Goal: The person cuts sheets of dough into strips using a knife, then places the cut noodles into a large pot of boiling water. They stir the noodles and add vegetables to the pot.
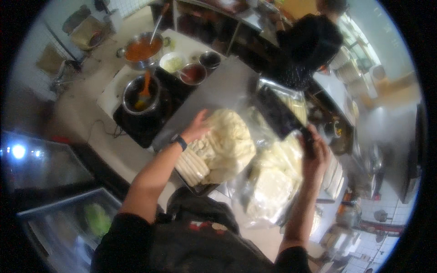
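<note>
A large mass of pale dough (232, 143) lies in front of me on the grey metal work surface (228, 82). My left hand (198, 128), with a dark band at the wrist, rests against the dough's left edge, fingers extended. In my right hand (316, 150) is the handle of a broad, dark-bladed cleaver (281, 111). Its blade is raised to the right of the dough and points away from me. Below it sits more dough in clear plastic (273, 187). Pale dough rolls (193, 167) lie in a dark tray (205, 188) beneath my left wrist.
At the left stand a dark pot with an orange spatula (145, 87), a pot of orange-red sauce (143, 49), and bowls of chopped food (173, 62) and red sauce (193, 74). Beyond the film-covered dough tray (298, 105) stands another person (307, 47).
</note>
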Motion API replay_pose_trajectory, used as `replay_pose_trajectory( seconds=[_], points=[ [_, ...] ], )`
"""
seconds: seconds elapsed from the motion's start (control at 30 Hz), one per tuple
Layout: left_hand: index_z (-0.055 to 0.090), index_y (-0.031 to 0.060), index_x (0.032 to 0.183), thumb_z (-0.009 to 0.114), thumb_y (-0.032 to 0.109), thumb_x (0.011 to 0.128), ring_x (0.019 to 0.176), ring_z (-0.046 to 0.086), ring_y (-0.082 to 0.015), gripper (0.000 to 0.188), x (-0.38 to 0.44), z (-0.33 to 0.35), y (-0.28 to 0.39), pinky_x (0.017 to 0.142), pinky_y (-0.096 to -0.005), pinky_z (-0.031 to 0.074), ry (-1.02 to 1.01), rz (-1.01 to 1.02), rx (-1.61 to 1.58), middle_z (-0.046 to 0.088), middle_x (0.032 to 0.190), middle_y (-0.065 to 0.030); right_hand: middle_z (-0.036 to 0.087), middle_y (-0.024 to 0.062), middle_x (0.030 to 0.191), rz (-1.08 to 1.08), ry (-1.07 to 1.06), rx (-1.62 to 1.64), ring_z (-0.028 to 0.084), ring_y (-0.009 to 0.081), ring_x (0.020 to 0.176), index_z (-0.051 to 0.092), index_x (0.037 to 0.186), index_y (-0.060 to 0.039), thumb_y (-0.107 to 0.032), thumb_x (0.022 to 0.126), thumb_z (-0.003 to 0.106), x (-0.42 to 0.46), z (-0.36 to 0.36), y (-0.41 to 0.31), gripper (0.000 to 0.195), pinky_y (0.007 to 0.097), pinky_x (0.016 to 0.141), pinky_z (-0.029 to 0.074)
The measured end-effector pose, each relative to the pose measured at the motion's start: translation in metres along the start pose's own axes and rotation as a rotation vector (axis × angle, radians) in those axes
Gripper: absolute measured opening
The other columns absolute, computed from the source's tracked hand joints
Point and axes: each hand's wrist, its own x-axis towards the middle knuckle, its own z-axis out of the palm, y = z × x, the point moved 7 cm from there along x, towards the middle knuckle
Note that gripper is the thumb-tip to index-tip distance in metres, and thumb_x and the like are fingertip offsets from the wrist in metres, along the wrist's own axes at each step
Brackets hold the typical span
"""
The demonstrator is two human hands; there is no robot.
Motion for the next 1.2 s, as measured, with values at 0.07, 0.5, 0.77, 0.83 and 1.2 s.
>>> replay_pose_trajectory(
  seconds=[0.07,0.5,0.77,0.83,1.2],
  points=[
    [0.039,0.0058,0.145,0.067,0.007,0.083,0.127,0.052,-0.0264,0.068,-0.008,-0.034,-0.037,0.103,-0.0370,0.044,0.276,0.229,0.172,0.047,0.145,-0.0123,0.056,0.0295,0.132,0.127,0.068,0.116,0.059,0.0433,0.119,0.061,0.111,0.0058,-0.011,0.097,0.051,-0.031,-0.018,0.024,0.024,0.0548,0.100,0.054],
    [0.055,0.0013,0.127,0.063,0.008,0.089,0.117,0.057,-0.0337,0.040,-0.179,-0.090,-0.094,0.102,-0.0411,0.045,0.612,0.136,0.420,0.059,0.126,-0.0192,0.061,0.0108,0.083,0.025,-0.034,0.044,0.056,0.0148,0.061,0.028,0.151,-0.0057,-0.009,0.089,0.066,-0.100,-0.042,-0.024,0.072,0.0257,0.053,0.046],
    [0.059,0.0027,0.115,0.062,0.020,0.090,0.106,0.058,-0.0416,0.030,-0.086,-0.056,-0.048,0.091,-0.0483,0.046,0.399,0.154,0.814,0.061,0.116,-0.0222,0.054,0.0025,0.067,0.123,0.112,-0.331,0.051,0.0099,0.050,0.046,0.115,0.0011,-0.002,0.095,0.046,-0.121,-0.032,0.058,0.021,0.0247,0.045,0.043],
    [0.063,0.0041,0.101,0.058,0.022,0.093,0.098,0.060,-0.0427,0.020,-0.066,-0.062,-0.059,0.083,-0.0493,0.048,0.292,0.059,0.833,0.065,0.106,-0.0227,0.054,0.0035,0.066,0.309,0.091,-0.456,0.051,0.0111,0.049,0.053,0.105,0.0014,-0.005,0.096,0.047,-0.119,-0.025,0.079,0.012,0.0268,0.045,0.045],
    [0.056,0.0006,0.093,0.052,0.017,0.098,0.075,0.059,-0.0350,0.017,-0.153,-0.030,-0.114,0.070,-0.0429,0.046,0.189,-0.109,0.378,0.061,0.082,-0.0194,0.061,0.0110,0.067,0.567,0.039,-0.694,0.060,0.0178,0.055,0.053,0.107,0.0015,-0.006,0.095,0.053,-0.174,0.043,0.152,0.015,0.0346,0.049,0.049]
  ],
)
